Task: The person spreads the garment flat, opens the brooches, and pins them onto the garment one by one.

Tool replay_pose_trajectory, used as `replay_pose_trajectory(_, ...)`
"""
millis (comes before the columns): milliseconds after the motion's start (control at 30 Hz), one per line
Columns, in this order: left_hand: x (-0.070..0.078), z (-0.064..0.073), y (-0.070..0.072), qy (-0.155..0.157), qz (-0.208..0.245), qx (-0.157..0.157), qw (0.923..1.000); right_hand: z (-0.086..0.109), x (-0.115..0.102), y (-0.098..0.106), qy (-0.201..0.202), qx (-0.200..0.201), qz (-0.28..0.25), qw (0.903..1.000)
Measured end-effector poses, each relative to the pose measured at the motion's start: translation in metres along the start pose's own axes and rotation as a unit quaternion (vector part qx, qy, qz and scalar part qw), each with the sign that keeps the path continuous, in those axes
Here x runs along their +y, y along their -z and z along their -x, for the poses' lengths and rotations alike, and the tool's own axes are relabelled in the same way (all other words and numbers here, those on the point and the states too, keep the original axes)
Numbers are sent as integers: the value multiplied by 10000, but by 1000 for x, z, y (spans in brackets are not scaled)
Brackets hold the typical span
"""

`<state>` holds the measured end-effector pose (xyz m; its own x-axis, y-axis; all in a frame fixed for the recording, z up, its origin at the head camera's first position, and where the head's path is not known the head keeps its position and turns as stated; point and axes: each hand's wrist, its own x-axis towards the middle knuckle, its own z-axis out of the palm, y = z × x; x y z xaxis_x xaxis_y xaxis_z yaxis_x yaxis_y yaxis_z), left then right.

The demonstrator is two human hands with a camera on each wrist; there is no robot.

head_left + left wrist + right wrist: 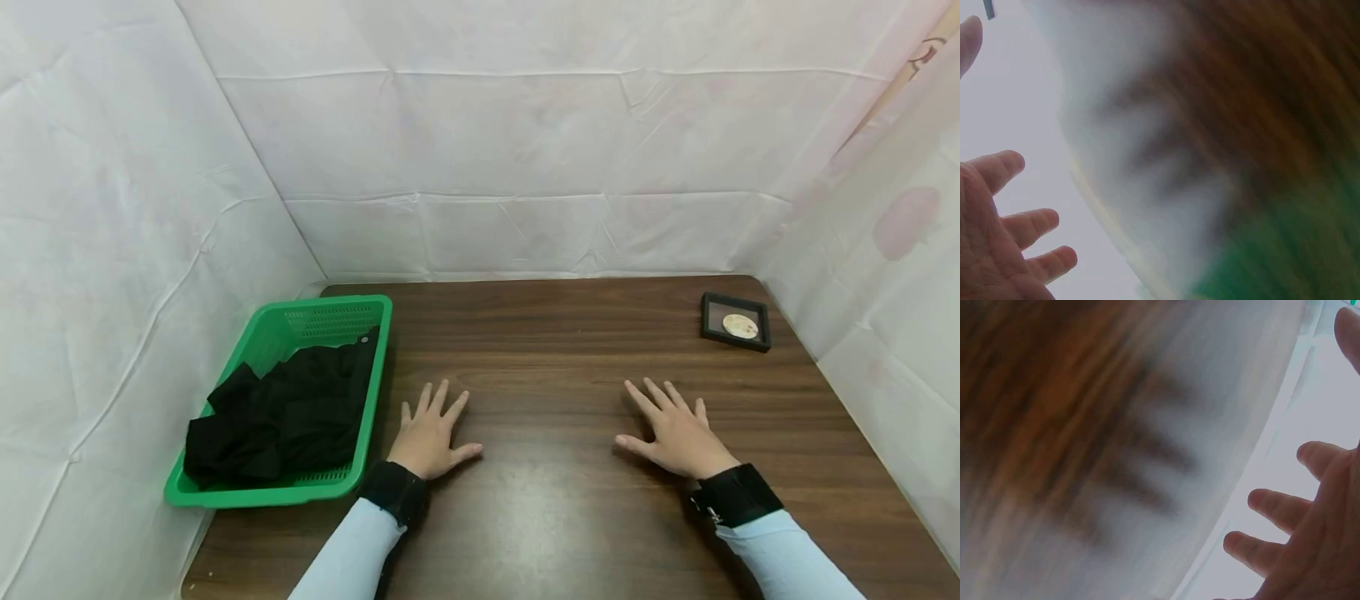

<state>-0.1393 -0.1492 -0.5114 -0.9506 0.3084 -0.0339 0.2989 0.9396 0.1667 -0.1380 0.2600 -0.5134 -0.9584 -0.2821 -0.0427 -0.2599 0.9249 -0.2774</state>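
Observation:
In the head view my left hand (426,440) is spread with straight fingers over the wooden table, just right of the green basket (381,392). Black cloth (300,412) lies bunched inside that basket, a small round button-like spot near its upper corner. My right hand (681,437) is likewise spread, to the right of the table's middle, nearest to a small black-framed box (715,335) with a round cream disc (740,326). Neither hand holds anything. Both wrist views show the left palm (988,244) and right palm (1319,544) with fingers apart; the tabletop there is blurred.
The dark brown table (540,350) runs back to a white sheet wall (510,150). White sheeting also rises along the left (97,250) and right sides. Black bands (393,492) circle both wrists. The basket stands at the table's left edge.

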Motion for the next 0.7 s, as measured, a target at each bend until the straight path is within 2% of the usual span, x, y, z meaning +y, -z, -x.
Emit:
replay_pose_trajectory(100, 6, 2, 4, -109, 105, 57, 9999, -2, 0, 0, 52, -28, -41, 10000)
replay_pose_trajectory(367, 25, 8, 20, -599, 229, 511, 9966, -7, -4, 5, 201, 41, -167, 9996)
replay_pose_trajectory(500, 35, 13, 36, -926, 142, 660, 9934, -10, -8, 9, 289, 99, -185, 9994)
replay_pose_trajectory(700, 43, 19, 69, -1403, -103, 965, 9853, -14, -14, 13, 381, 138, -193, 9990)
